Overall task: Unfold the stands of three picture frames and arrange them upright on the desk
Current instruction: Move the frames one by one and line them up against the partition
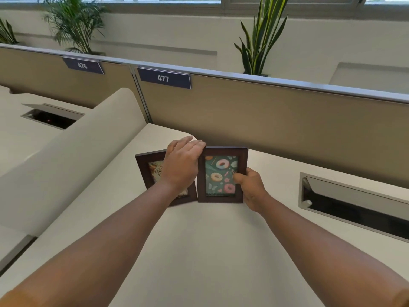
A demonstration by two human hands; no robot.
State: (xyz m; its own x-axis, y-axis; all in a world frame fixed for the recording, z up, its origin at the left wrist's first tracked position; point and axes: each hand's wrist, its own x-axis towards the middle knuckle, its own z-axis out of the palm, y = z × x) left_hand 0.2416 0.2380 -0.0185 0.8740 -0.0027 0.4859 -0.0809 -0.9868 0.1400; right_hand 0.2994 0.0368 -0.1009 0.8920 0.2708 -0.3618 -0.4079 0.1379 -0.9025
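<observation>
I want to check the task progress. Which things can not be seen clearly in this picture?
- Head view: the stands behind the donut frame and the left frame are hidden by the frames themselves.
- The left frame's picture is mostly covered by the left hand.
- The third frame is not visible.
- The right hand hides the donut frame's right edge.

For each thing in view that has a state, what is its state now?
Donut frame: upright on desk, held by both hands.
Left frame: upright, partly hidden by left arm.
Left hand: on donut frame's top left corner.
Right hand: gripping donut frame's right edge.
Cable hatch: open.
</observation>
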